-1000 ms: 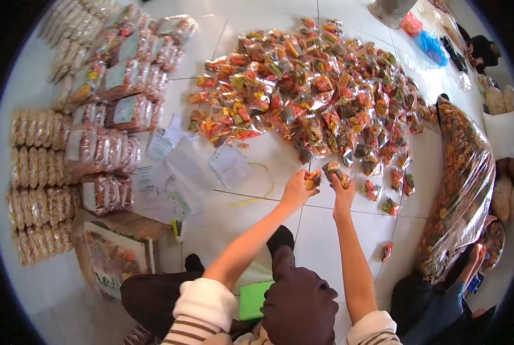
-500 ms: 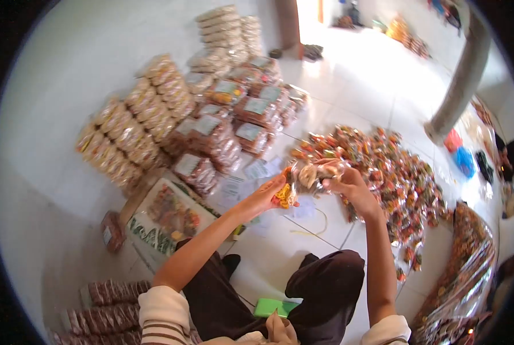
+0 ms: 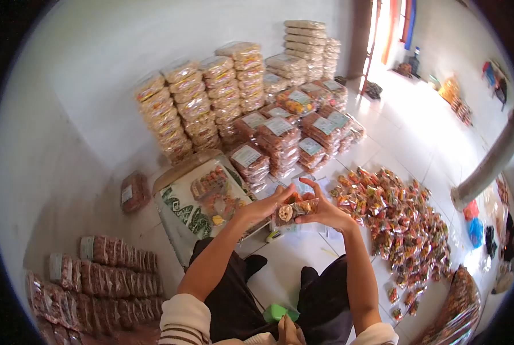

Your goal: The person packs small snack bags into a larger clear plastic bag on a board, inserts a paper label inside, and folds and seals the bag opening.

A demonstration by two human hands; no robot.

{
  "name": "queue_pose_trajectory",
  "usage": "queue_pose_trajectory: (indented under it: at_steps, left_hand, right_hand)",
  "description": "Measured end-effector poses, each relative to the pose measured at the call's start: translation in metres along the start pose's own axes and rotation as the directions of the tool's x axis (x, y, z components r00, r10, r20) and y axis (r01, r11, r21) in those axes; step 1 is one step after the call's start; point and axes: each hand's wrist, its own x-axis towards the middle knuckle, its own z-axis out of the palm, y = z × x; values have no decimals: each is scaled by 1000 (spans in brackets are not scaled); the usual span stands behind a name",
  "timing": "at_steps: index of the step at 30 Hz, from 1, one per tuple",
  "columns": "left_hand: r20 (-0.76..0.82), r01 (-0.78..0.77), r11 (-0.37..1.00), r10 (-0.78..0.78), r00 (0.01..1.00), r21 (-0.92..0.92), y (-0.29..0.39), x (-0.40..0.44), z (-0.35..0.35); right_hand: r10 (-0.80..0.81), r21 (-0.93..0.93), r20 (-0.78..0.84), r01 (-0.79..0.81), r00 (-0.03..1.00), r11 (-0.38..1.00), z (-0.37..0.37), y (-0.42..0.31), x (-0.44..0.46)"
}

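Slanting eight-to-two o'clock, the packet (image 3: 286, 213) is finger-pinched by your right hand (image 3: 330, 215); left hand (image 3: 261, 208), at nine o'clock, grip indiscernible.

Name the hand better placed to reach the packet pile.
Probably the right hand: the packet pile lies to its right. The left hand is farther off, nearer the box.
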Motion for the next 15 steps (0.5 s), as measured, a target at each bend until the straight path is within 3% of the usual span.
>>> queue_pose_trajectory:
  at_steps: [1, 2, 4, 5, 6, 7, 8, 9, 10, 11, 12, 13, 15]
  left_hand:
    - [-21, -2, 1000, 1, 1000, -13, 12, -17, 3]
    - [-58, -146, 987, 150, 987, 74, 22, -35, 8]
    - [-196, -150, 924, 230, 953, 353, -2, -23, -12]
    - [-227, -134, 930, 221, 949, 343, -11, -25, -20]
    - [-360, -7, 956, 117, 926, 293, -2, -37, -24]
    - [-451, 21, 991, 42, 892, 133, -3, -45, -33]
    - [-534, 19, 999, -34, 845, -33, -3, -53, -42]
    - [-560, 14, 999, -33, 828, -38, -6, -59, -47]
    - [-651, -169, 964, -7, 759, -207, -9, -65, -49]
    - [-732, -361, 869, -1, 681, -337, -12, -69, -50]
    - [-743, -366, 870, -1, 669, -331, -16, -70, -49]
    - [-690, -367, 815, -56, 721, -449, -22, -69, -45]
    - [-557, -344, 662, -135, 820, -666, -30, -61, -38]
  right_hand:
    - [2, -3, 24, -2, 1000, 1000, 5, 2, 7]
    - [53, 12, 92, -54, 994, 998, 9, 3, 14]
    - [70, 69, 210, -86, 975, 994, 21, 5, 28]
    - [73, 70, 241, -92, 968, 993, 24, 13, 38]
    - [32, 69, 236, -50, 971, 996, 23, 26, 49]
    - [-12, 73, 232, -5, 973, 997, 29, 27, 59]
    - [-11, 61, 126, 3, 992, 998, 33, 23, 64]
    - [-19, 59, 156, 10, 988, 998, 36, 27, 74]
    - [-162, -28, -43, 161, 986, 987, 39, 34, 85]
    - [-314, -139, -232, 288, 921, 948, 43, 39, 94]
    - [-428, -161, -316, 397, 847, 904, 51, 41, 103]
    - [-430, -152, -308, 402, 849, 903, 61, 40, 108]
    - [-499, -211, -430, 453, 753, 866, 82, 38, 115]
